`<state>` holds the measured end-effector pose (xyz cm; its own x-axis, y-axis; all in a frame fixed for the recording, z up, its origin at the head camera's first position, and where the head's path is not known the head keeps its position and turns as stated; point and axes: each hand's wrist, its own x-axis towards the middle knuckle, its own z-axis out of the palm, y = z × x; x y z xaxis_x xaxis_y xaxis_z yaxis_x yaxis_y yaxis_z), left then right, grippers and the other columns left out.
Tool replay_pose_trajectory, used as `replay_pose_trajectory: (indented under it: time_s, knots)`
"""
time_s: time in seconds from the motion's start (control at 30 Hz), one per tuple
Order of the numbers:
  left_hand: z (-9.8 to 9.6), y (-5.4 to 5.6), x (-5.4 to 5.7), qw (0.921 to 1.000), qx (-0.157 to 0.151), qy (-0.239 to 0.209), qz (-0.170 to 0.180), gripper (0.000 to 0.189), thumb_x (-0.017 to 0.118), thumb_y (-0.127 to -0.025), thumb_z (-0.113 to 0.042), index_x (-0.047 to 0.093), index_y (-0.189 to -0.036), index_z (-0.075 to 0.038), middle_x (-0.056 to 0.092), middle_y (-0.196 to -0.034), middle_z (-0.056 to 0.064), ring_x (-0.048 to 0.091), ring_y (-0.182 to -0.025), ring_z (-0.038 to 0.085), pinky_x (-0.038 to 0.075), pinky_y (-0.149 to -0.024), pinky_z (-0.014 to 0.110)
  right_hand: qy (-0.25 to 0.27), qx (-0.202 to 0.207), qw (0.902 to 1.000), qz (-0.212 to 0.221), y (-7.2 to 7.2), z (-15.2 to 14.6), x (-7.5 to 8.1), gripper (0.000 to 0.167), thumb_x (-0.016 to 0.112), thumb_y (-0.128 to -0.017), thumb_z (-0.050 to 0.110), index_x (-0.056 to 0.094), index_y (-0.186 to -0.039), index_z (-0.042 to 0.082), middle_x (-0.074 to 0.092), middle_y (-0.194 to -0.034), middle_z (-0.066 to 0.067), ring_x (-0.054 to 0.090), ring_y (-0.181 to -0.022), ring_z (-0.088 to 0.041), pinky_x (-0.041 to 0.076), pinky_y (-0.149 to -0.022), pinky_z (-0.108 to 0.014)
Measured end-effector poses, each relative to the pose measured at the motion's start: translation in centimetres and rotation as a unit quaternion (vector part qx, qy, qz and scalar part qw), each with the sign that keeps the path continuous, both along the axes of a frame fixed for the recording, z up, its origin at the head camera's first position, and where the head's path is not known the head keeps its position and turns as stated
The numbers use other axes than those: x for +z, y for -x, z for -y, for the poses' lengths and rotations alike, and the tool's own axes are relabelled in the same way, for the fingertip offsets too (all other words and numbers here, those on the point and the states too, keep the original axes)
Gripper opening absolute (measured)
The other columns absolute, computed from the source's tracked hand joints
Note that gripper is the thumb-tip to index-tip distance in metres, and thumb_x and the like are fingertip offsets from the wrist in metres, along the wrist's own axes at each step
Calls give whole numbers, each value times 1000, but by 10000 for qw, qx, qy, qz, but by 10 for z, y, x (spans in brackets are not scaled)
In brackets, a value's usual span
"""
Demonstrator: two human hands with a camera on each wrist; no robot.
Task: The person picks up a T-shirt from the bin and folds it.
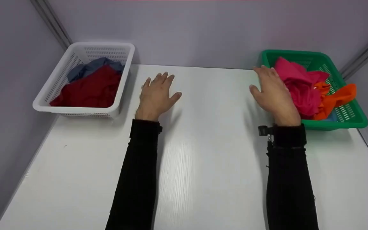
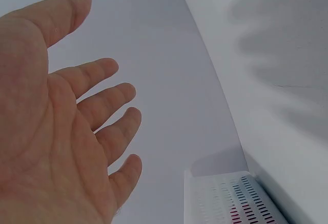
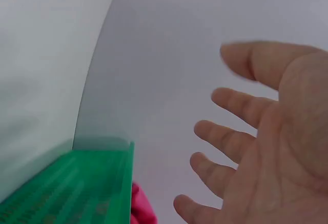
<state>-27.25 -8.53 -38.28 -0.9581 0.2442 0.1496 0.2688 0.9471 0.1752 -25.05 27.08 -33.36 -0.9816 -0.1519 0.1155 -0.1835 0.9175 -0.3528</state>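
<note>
My left hand (image 1: 156, 96) hovers over the white table with its fingers spread, holding nothing. To its left stands a white plastic basket (image 1: 115, 109) with a dark red cloth (image 1: 89, 89) and a grey-blue cloth (image 1: 96, 66) inside. My right hand (image 1: 273, 92), also empty, overlaps the left side of a green basket (image 1: 361, 116) in the head view. That basket has a pink cloth (image 1: 302, 86) and an orange cloth (image 1: 337, 99) in it, with the orange one lying over the rim. Both wrist views show bare palms with loosely bent fingers.
A pale grey partition (image 1: 196, 32) rises behind the white table (image 1: 209, 166), and side panels close in at left and right. Both baskets stand at the back corners. The wrists carry black bands over dark sleeves.
</note>
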Motion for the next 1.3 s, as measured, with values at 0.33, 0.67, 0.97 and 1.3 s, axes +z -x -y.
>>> replay_pose_trajectory:
  time_s: [0.33, 0.67, 0.97, 1.3]
  knots:
    - [-1, -1, 2, 9999, -20, 63, 79, 69, 39, -85, -59, 24, -141, -21, 21, -145, 1, 14, -133, 20, 7, -106, 43, -131, -56, 9919, 1264, 27, -87, 26, 67, 40, -90, 21, 2, -143, 9, 4, -144, -22, 7, -127, -40, 13, -97, -61]
    - [-2, -3, 2, 9999, -51, 29, 136, 68, 40, -85, -57, 23, -141, -21, 21, -145, 2, 15, -132, 20, 7, -105, 43, -1531, -368, 9339, 3210, 42, -109, 28, 97, 57, -77, 55, 0, -141, 11, 22, -122, -34, 25, -101, -51, 37, -60, -62]
    - [-3, -5, 4, 9998, -28, -1, 198, 65, 43, -86, -55, 27, -140, -21, 25, -143, 2, 18, -132, 20, 8, -105, 43, -1329, 95, 9595, 2484, 52, -124, 20, 46, 54, -88, 28, 37, -124, 6, 47, -106, -18, 44, -87, -31, 42, -59, -40]
    - [-5, -5, 0, 9999, -158, -43, -11, 64, 43, -86, -53, 30, -139, -19, 29, -142, 3, 21, -131, 21, 12, -104, 46, -511, -865, 9928, 648, 50, -127, 69, 43, 50, -89, 29, 45, -124, 5, 52, -107, -22, 51, -82, -29, 44, -53, -30]
